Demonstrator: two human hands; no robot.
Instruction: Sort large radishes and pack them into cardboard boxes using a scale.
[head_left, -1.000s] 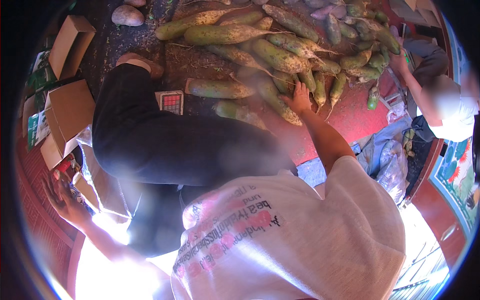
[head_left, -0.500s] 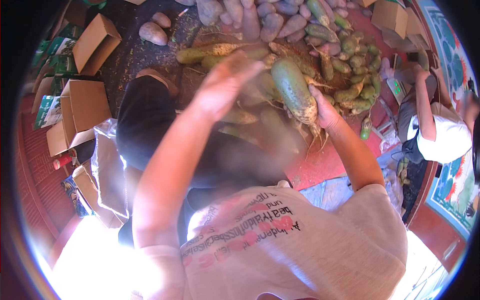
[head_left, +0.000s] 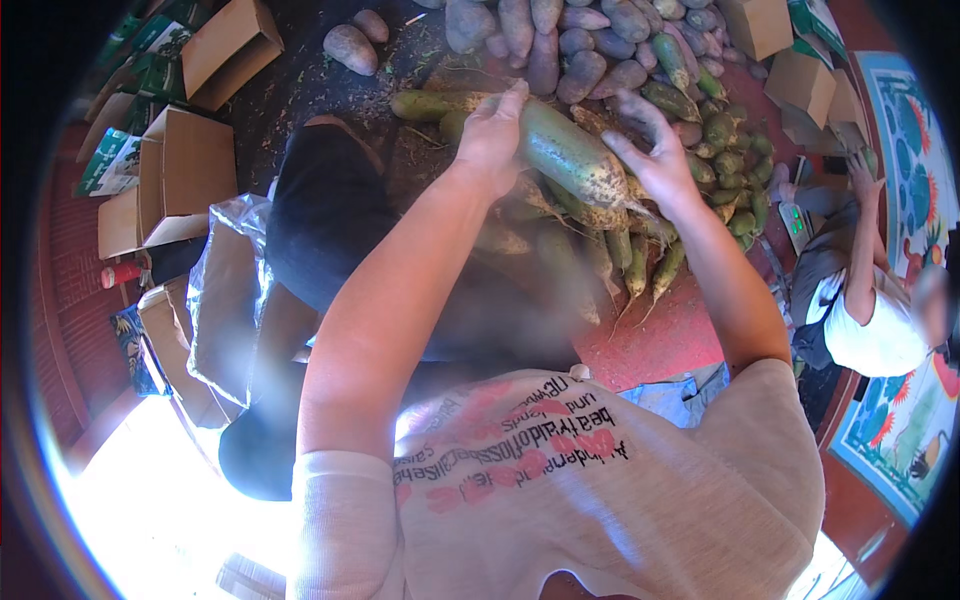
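A big green radish [head_left: 570, 155], pale and muddy at its rooted tip, lies tilted across the pile. My left hand [head_left: 492, 140] is closed around its upper left end. Beside the root tip is my right hand [head_left: 660, 165], fingers spread, holding nothing; its thumb comes close to the radish. Underneath, several slimmer green radishes [head_left: 637, 268] with long thin roots lie heaped together. Another long green radish [head_left: 425, 104] shows left of my left hand, partly hidden.
Purplish root vegetables [head_left: 580, 75] are piled at the back, with small green radishes [head_left: 728, 135] to the right. Open cardboard boxes [head_left: 185, 175] and a silvery plastic bag [head_left: 230, 300] stand left. A co-worker in a white shirt [head_left: 870, 325] sits right, near a scale [head_left: 795, 225].
My left hand has come onto the radish's upper end. My right hand has let go of the lower end and opened. The radish has tilted nearer to level.
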